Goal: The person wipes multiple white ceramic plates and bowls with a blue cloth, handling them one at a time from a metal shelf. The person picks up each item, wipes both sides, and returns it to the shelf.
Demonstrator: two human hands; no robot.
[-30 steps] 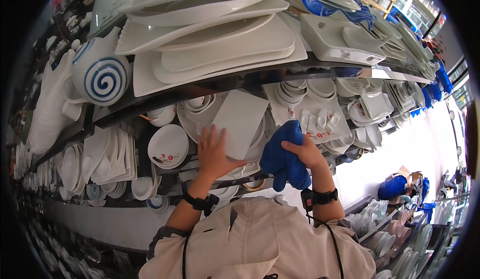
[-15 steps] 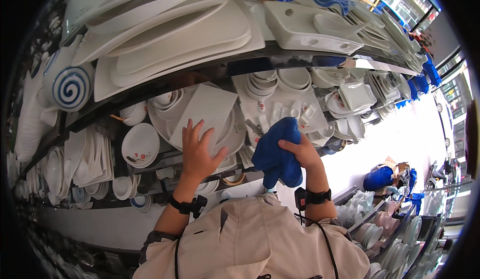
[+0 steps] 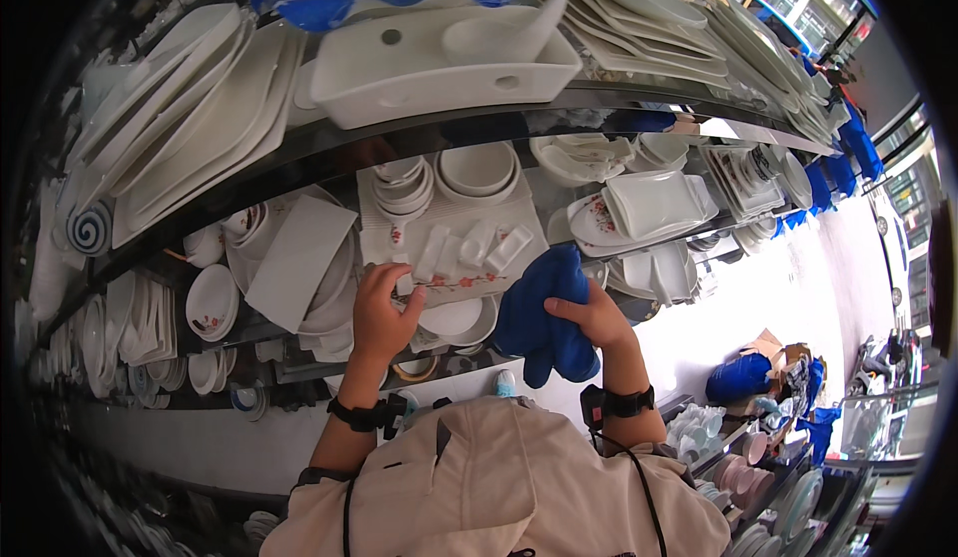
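Note:
My left hand is at the front edge of the middle shelf, fingers bent and thumb opposite around a small white ceramic piece; its exact kind is hard to make out. Beside it, small white rectangular dishes lie in a row on a pale ribbed tray with a red flower pattern along its front. My right hand grips a bunched blue cloth in front of my body, just right of that tray. Stacked white bowls stand at the tray's back.
Above the tray, the upper shelf holds a deep white rectangular dish with a spoon, and leaning white plates. A tilted white rectangular plate is left of my left hand. Another shelf of dishes stands at right, near a blue bundle.
The view has shifted right along the shelves. My left hand has gone from spread fingers before the tilted plate to closing around the small white piece. The blue cloth stays in my right hand.

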